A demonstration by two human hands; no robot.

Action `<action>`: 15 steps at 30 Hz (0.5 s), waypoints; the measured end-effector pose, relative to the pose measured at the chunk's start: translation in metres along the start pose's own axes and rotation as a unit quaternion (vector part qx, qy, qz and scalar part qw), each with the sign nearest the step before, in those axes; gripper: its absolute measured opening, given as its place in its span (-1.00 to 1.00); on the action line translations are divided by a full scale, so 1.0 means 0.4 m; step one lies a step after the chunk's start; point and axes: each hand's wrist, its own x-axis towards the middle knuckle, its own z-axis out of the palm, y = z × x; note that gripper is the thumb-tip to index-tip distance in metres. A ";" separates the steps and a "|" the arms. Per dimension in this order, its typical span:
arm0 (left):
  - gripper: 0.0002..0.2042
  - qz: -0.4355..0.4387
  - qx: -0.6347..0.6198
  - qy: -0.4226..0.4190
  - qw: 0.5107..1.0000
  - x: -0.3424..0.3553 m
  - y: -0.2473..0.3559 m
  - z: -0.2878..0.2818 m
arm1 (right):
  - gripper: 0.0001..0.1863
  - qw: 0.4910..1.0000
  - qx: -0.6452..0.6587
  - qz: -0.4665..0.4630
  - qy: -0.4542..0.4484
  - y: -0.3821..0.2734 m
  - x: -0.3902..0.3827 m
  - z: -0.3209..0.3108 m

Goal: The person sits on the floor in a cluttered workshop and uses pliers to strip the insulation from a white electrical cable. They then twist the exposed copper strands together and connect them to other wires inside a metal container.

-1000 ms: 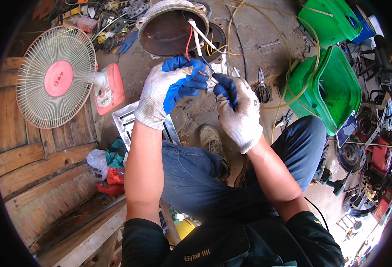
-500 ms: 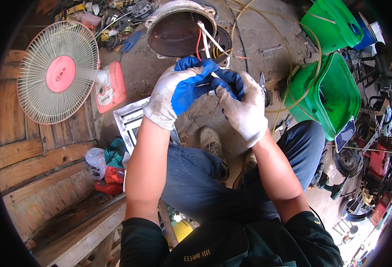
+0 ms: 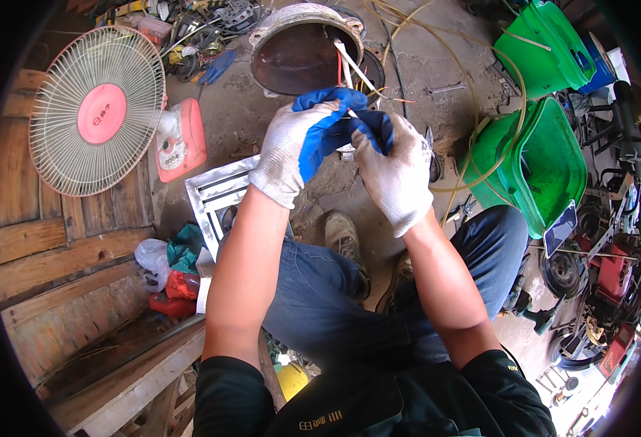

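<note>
My left hand [image 3: 302, 142], in a white work glove with a blue palm, is closed on a thin wire [image 3: 352, 113]. Only a short whitish piece of that wire shows between the fingers. My right hand [image 3: 389, 156], gloved the same way, pinches close beside it, fingertips almost meeting the left ones. Just beyond both hands lies a round, rusty metal housing [image 3: 291, 62] with an open mouth. A red wire [image 3: 339, 69] and white-sleeved leads [image 3: 358, 64] run out of it toward my fingers, which hide their lower ends.
A pink fan [image 3: 102, 113] stands at left beside a silver metal frame [image 3: 207, 193]. Green bins [image 3: 495, 156] are at right, with a looped clear hose [image 3: 520, 109] near them. A wrench [image 3: 446, 89] and scissors [image 3: 429, 138] lie on the floor. Tools and parts crowd the right edge.
The view has shifted slightly, so the housing appears a little further right. My hands stay together at the wire, with the left wrist a bit closer to the right one.
</note>
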 end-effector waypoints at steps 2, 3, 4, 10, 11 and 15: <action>-0.68 0.001 -0.028 -0.022 0.999 0.020 -0.017 -0.010 | -0.79 1.000 0.003 0.019 0.010 0.003 0.012 0.007; -0.68 -0.012 -0.026 -0.020 0.999 0.026 -0.013 -0.018 | -0.79 1.000 -0.002 0.027 0.014 0.004 0.016 0.014; -0.67 -0.026 -0.023 -0.018 0.999 0.028 -0.001 -0.015 | -0.79 0.999 -0.007 0.036 0.017 0.007 0.019 0.016; -0.69 -0.023 -0.061 -0.015 0.998 0.057 0.006 -0.019 | -0.75 0.999 0.015 0.025 0.023 0.012 0.025 0.028; -0.70 -0.025 -0.079 -0.026 0.996 0.064 -0.001 -0.031 | -0.75 0.999 0.020 0.038 0.021 0.006 0.024 0.029; -0.71 -0.026 -0.138 -0.071 0.988 0.088 -0.029 -0.049 | -0.74 0.993 0.061 0.102 0.029 -0.042 0.022 0.023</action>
